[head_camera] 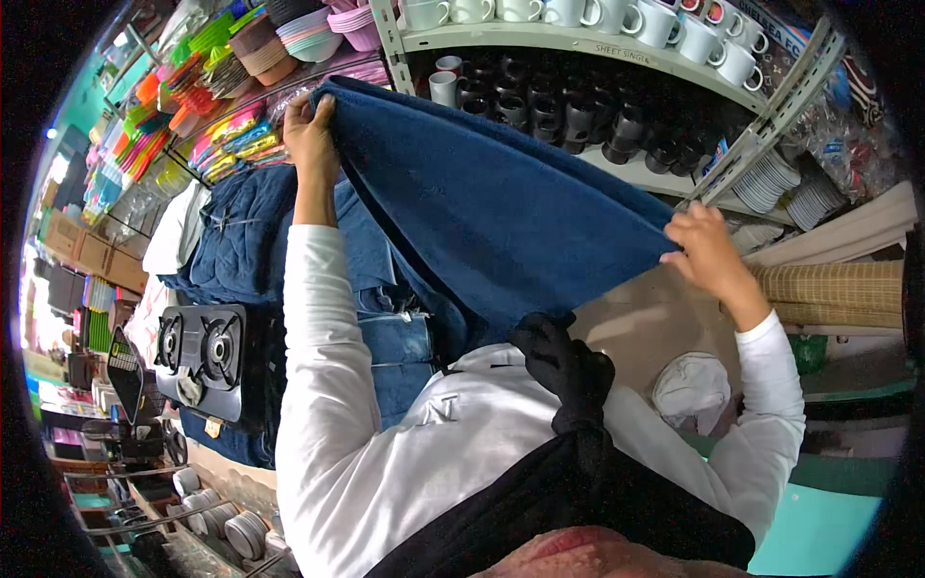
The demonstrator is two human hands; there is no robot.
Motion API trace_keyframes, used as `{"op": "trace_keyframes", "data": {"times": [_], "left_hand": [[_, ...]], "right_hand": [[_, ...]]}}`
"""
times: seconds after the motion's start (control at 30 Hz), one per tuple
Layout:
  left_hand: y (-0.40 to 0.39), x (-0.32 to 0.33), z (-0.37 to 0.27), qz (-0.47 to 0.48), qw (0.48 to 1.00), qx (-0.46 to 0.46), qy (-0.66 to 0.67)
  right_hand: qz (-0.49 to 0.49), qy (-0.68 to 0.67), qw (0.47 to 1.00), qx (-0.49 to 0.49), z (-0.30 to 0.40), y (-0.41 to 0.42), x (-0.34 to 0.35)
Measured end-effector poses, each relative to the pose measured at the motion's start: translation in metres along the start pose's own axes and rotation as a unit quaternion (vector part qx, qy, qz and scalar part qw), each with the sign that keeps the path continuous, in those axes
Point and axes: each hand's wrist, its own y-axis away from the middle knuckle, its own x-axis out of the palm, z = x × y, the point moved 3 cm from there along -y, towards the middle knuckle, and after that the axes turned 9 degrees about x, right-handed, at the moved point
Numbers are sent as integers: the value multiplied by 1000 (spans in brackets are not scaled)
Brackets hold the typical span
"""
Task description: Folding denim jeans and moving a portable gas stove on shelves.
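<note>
A dark blue cloth (pixel 491 195), probably a towel, is stretched in a slant between my hands. My left hand (pixel 312 134) pinches its upper left corner, thumb on the near face. Lower down at the right, my right hand (pixel 701 249) grips the opposite end between thumb and fingers. Layered edges show along the top, so the cloth looks doubled over. Its lower part hangs towards my chest, near the black knotted cloth (pixel 564 361) I wear. Left of it lie folded blue textiles (pixel 397 347) and a tied bundle of blue cloth (pixel 235 231).
A black two-burner gas stove (pixel 206 354) rests on blue textiles at the left. Ahead, a metal shelf (pixel 578 43) carries white mugs (pixel 697 40) and black mugs (pixel 578 115). Colourful plastic bowls (pixel 311 32) fill the upper left. A white bundle (pixel 691 390) lies on the floor.
</note>
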Motion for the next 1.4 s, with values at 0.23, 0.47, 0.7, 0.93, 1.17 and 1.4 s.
{"op": "trace_keyframes", "data": {"times": [0.23,0.47,0.7,0.93,1.17,1.4], "left_hand": [[-39,45,-23,5,981,93,-170],[-93,147,-111,132,947,228,-182],[-80,139,-136,106,966,183,-150],[-38,115,-178,232,960,155,32],[32,70,-79,131,967,-135,-170],[289,-145,18,51,784,-615,66]], "right_hand": [[-216,110,970,24,-65,-21,-79],[-259,63,944,196,-199,-9,-197],[-419,-80,888,174,-199,22,-215],[-392,-322,855,106,-123,96,-199],[-370,-504,664,410,-192,40,6],[35,-767,443,463,54,88,153]]}}
